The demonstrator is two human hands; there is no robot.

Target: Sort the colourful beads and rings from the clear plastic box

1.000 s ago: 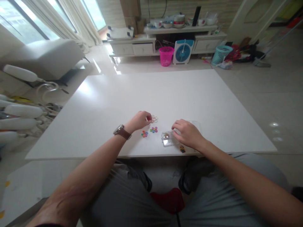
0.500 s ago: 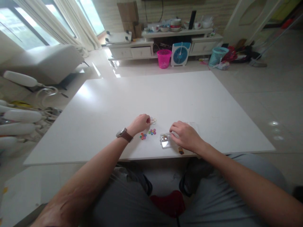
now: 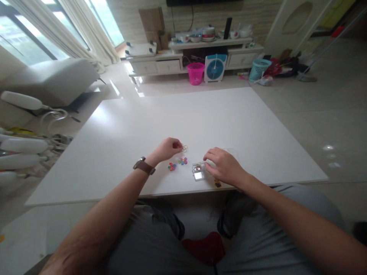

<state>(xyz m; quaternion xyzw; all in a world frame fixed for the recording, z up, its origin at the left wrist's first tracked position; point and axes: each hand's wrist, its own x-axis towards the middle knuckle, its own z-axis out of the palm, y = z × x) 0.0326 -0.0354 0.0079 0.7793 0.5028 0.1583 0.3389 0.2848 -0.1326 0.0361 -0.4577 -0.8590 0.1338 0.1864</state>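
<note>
My left hand (image 3: 169,148), a watch on its wrist, has its fingertips pinched together at a small group of thin wire-like rings (image 3: 185,148); what is between them is too small to make out. Just below lie two little clusters of colourful flower-shaped pieces, one cluster (image 3: 182,161) nearer the rings and another cluster (image 3: 171,166) to the left. My right hand (image 3: 222,163) hovers over the right side of a clear compartment box (image 3: 198,175), thumb and fingers apart. Small shiny pieces sit in the box. A yellow and dark figure charm (image 3: 218,183) lies below the right hand.
The white table (image 3: 160,114) has its front edge close to my knees. A clear plastic lid-like piece (image 3: 233,152) lies behind my right hand. Beyond the table stand a pink basket (image 3: 195,74), a blue fan (image 3: 215,68) and a low cabinet (image 3: 169,67).
My left hand has drawn slightly left, and its fingers are now more visibly pinched beside the rings. My right hand stays over the box. The whole view has shifted a little.
</note>
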